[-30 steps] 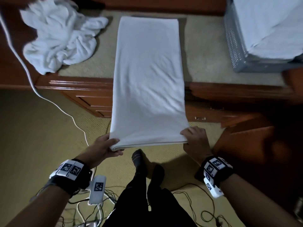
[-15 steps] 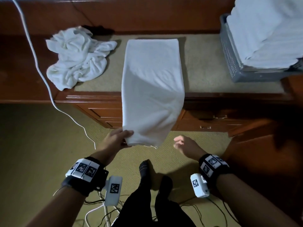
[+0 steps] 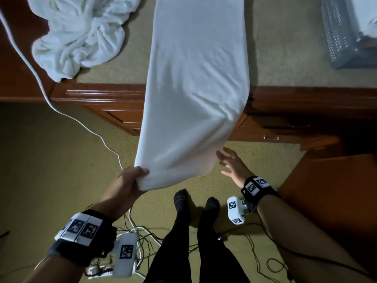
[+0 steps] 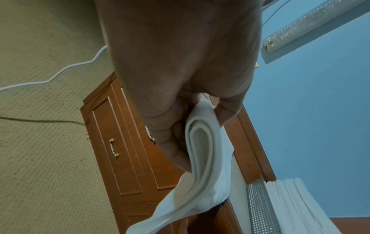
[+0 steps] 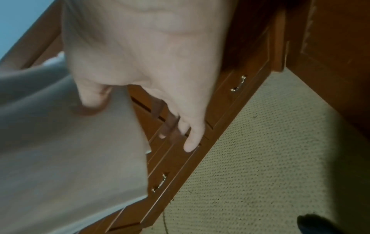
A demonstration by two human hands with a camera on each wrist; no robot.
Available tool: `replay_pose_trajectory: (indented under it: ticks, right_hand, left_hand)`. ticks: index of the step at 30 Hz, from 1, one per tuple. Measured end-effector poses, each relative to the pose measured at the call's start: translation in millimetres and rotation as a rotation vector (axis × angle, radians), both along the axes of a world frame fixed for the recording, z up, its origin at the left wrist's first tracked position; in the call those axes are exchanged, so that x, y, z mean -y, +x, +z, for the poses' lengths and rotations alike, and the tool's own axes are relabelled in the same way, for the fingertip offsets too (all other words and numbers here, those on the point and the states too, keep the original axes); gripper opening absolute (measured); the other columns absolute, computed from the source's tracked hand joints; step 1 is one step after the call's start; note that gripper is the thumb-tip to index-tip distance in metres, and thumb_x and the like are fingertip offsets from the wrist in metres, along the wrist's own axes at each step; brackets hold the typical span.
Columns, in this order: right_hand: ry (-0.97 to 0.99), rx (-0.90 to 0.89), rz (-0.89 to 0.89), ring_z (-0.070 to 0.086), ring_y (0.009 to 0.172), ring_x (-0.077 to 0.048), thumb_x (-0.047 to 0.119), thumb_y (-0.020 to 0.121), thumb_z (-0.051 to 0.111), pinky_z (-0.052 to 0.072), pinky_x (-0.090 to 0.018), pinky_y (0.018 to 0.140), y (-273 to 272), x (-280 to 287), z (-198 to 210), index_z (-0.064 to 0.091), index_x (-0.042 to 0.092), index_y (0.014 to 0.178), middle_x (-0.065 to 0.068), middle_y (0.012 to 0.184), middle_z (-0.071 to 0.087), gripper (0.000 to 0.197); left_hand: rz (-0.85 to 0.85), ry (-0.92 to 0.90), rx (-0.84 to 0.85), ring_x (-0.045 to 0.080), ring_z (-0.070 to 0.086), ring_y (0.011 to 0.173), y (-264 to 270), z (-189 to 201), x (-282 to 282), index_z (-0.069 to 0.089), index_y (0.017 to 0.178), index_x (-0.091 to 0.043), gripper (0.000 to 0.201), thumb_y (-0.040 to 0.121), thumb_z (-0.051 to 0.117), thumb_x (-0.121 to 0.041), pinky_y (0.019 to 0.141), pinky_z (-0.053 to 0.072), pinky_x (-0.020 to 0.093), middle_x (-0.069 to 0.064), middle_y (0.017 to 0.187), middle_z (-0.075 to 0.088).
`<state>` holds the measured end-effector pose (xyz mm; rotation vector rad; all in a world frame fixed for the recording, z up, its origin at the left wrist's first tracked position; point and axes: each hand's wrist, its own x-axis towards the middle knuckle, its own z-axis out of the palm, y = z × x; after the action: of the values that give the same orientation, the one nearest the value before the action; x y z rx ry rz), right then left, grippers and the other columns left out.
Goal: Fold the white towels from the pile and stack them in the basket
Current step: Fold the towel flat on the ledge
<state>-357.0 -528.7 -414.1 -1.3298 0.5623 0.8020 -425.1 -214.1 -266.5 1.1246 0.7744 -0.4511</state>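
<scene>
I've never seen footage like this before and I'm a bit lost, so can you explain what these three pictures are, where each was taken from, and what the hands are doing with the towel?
No machine here: a person wears one camera on the head and one on each wrist. The head view looks down at both hands. The left hand grips a corner of the half-folded white towel, which lies on the wooden cabinet top and hangs over its front edge. The right hand is open beside the towel's other corner, holding nothing. To the left lies the crumpled towel pile; to the right stands the grey basket with folded towels inside. The left wrist picture shows that grip up close; the right wrist picture shows spread fingers beside the cloth.
</scene>
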Motion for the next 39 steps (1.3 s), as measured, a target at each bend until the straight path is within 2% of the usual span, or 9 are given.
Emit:
replay_pose_trajectory:
  ticks: [6,11,15,22,26,29,31,36,39]
  right_hand:
    - [0.213,-0.002,-0.083,0.059,0.132,-0.034,0.034,0.092,0.076,0.045,-0.054,0.111,1.6,-26.0,-15.4,0.052,0.01,0.147,-0.015,0.142,0.063,0.064]
    - [0.03,-0.03,-0.186,0.069,0.12,-0.029,0.053,0.076,0.084,0.053,-0.045,0.103,-28.0,-11.2,-25.9,0.064,0.012,0.131,-0.007,0.123,0.075,0.072]
    - [-0.139,0.048,-0.307,0.072,0.113,-0.028,0.028,0.098,0.071,0.056,-0.049,0.101,-29.2,11.0,-35.1,0.071,0.016,0.124,-0.004,0.118,0.077,0.029]
    - [-0.07,0.028,-0.204,0.07,0.115,-0.032,0.023,0.099,0.067,0.057,-0.051,0.097,-37.2,32.0,-1.0,0.062,0.013,0.133,-0.009,0.125,0.073,0.036]
    - [-0.207,0.149,-0.234,0.072,0.108,-0.034,0.023,0.089,0.081,0.061,-0.057,0.087,-42.8,49.5,53.7,0.054,0.023,0.134,-0.009,0.123,0.07,0.053]
    - [-0.133,0.282,-0.188,0.075,0.104,-0.022,0.014,0.092,0.076,0.064,-0.041,0.08,-30.1,63.8,112.4,0.044,0.035,0.147,0.001,0.12,0.074,0.067]
    - [-0.098,0.353,-0.176,0.076,0.101,-0.018,0.007,0.095,0.071,0.062,-0.031,0.076,-15.5,71.8,146.7,0.047,0.038,0.143,0.003,0.114,0.077,0.062]
    - [-0.063,0.409,-0.177,0.068,0.094,-0.024,0.025,0.08,0.082,0.055,-0.025,0.067,39.2,79.2,207.6,0.073,0.012,0.102,-0.002,0.097,0.075,0.027]
    - [0.105,0.363,-0.171,0.07,0.09,-0.026,0.006,0.096,0.05,0.059,-0.03,0.064,76.3,84.1,235.8,0.07,0.006,0.115,-0.012,0.104,0.075,0.027]
  left_hand:
    - [-0.001,-0.051,-0.009,0.03,0.066,0.111,1.0,-8.5,-5.3,0.062,0.125,0.004,0.051,0.076,0.062,-0.009,0.091,0.06,0.035,0.02,0.127,0.07]
    - [-0.097,0.178,-0.015,0.032,0.064,0.105,-8.4,-37.2,-17.8,0.063,0.119,0.005,0.051,0.076,0.074,-0.021,0.081,0.061,0.041,0.018,0.111,0.071]
    - [-0.287,0.36,0.067,0.033,0.075,0.094,-13.3,-55.8,-12.9,0.063,0.122,-0.016,0.023,0.102,0.061,-0.006,0.071,0.064,0.036,0.011,0.109,0.073]
    - [-0.339,0.387,-0.003,0.036,0.077,0.08,-16.7,-63.1,-18.6,0.055,0.129,-0.007,0.026,0.104,0.058,-0.008,0.069,0.064,0.031,0.026,0.114,0.069]
    - [-0.303,0.383,0.019,0.036,0.074,0.068,-6.9,-28.9,-18.1,0.043,0.137,-0.019,0.047,0.098,0.067,-0.007,0.062,0.063,0.035,0.027,0.096,0.075]
    - [-0.287,0.381,0.121,0.034,0.071,0.062,7.7,15.2,-19.7,0.05,0.133,-0.029,0.051,0.092,0.077,-0.017,0.063,0.063,0.039,0.022,0.084,0.076]
    - [-0.281,0.361,0.195,0.034,0.071,0.062,23.9,48.2,-18.8,0.064,0.121,-0.019,0.046,0.08,0.081,-0.03,0.06,0.062,0.034,0.017,0.085,0.075]
    - [-0.161,0.266,0.311,0.027,0.075,0.078,83.7,113.4,-16.7,0.068,0.105,0.001,0.021,0.102,0.048,-0.007,0.066,0.063,0.029,0.012,0.09,0.074]
    - [-0.091,0.171,0.356,0.023,0.076,0.088,127.0,139.1,-20.6,0.067,0.108,-0.001,0.032,0.099,0.037,-0.003,0.084,0.063,0.035,0.014,0.096,0.074]
